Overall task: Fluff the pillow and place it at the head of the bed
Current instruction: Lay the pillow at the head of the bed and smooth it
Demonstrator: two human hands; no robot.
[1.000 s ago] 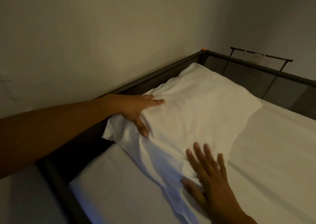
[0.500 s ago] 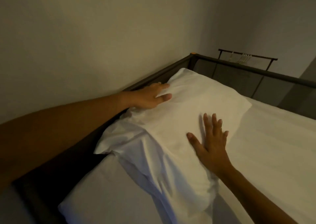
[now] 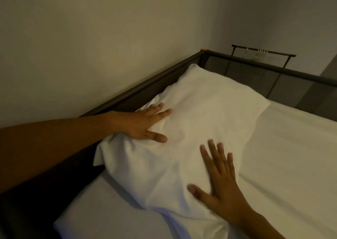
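A white pillow [image 3: 200,114] lies on the white mattress [image 3: 291,156], along the dark rail beside the wall, its far end near the bed's corner. My left hand [image 3: 144,123] rests on the pillow's left edge with fingers spread, the thumb pressing a crease into the cloth. My right hand [image 3: 220,184] lies flat on the pillow's near end, palm down, fingers apart. Neither hand holds the pillow; both press on its top.
A dark bed frame rail [image 3: 145,92] runs along the pale wall [image 3: 91,47] on the left and turns at the far corner into a mesh panel [image 3: 255,74]. Behind it stands a rack with white hangers [image 3: 259,54].
My right hand has slid back from the pillow's middle to its near end. My left hand has moved from the rail-side edge onto the pillow's top, thumb now spread.
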